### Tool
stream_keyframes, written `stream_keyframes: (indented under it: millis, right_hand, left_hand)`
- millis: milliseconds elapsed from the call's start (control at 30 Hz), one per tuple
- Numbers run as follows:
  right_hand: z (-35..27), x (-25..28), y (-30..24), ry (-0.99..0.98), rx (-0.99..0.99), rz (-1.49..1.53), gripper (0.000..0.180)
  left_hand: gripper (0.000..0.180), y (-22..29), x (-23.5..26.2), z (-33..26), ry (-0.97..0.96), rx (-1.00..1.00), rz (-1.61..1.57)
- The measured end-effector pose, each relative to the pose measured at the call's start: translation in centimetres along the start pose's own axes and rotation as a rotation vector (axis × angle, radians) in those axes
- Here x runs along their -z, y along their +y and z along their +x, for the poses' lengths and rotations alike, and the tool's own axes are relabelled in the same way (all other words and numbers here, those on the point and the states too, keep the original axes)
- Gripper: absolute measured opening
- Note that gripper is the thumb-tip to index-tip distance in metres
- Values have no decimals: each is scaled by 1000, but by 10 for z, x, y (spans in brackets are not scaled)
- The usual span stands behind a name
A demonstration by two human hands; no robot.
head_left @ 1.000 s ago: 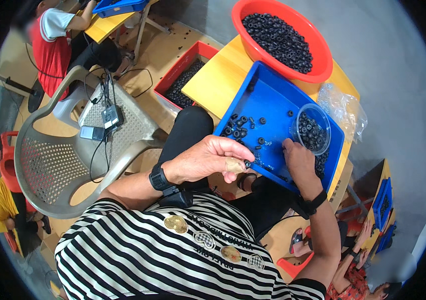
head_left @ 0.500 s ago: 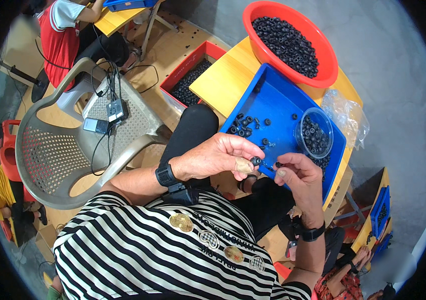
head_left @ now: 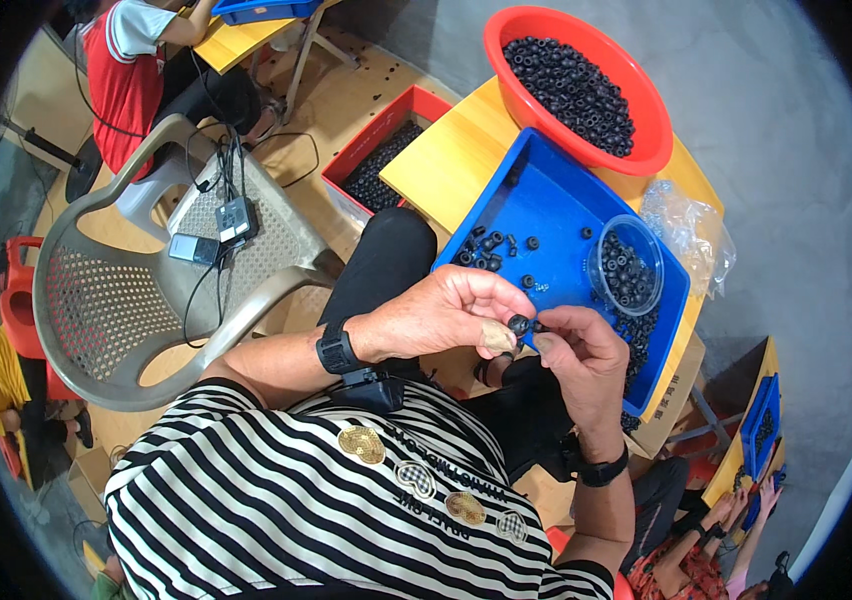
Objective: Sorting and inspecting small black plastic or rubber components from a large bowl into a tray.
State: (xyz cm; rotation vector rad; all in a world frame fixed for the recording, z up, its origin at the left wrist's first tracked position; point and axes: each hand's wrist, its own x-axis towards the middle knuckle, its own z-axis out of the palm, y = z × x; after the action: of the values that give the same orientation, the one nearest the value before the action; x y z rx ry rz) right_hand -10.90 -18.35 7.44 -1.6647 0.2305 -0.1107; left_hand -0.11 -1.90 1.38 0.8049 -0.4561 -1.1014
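My left hand (head_left: 456, 318) pinches a small black ring-shaped rubber part (head_left: 518, 324) between thumb and forefinger; the thumb wears a beige covering. Close against it, my right hand (head_left: 586, 350) is closed on a second small black piece (head_left: 537, 327), mostly hidden by the fingertips. Both hands are in front of the near edge of a blue tray (head_left: 566, 215). Loose black parts (head_left: 486, 248) lie at the tray's left end. A clear round tub (head_left: 628, 268) of similar parts sits in its right side, with more heaped beside it.
Behind the tray, a red basin (head_left: 578, 88) full of black parts stands on the yellow table (head_left: 446, 150). A clear plastic bag (head_left: 691, 225) lies at the right edge. On the left are a red box (head_left: 386, 150) of parts and a grey chair (head_left: 111, 310) holding cables. Other people sit nearby.
My right hand has moved left and slightly up, bringing its small piece up to the ring-shaped part in my left hand. At lower right, another person's raised hand has come into view.
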Motion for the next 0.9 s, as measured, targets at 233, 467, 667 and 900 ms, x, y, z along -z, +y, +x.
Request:
stream_keyframes:
  millis: [233, 467, 667, 900]
  right_hand:
    - [3, -4, 0, 31, 81, -259, 17]
    - [7, -8, -2, 42, 203, -383, 17]
    - [7, -15, -3, 68, 285, -529, 16]
    - [11, -18, -2, 75, 271, -536, 16]
  left_hand:
    - [32, -2, 2, -1, 13, -29, 51]
    - [30, -2, 2, -2, 33, -90, 148]
    - [29, -6, 5, -4, 53, -120, 139]
    - [25, -1, 9, -5, 59, -11, 42]
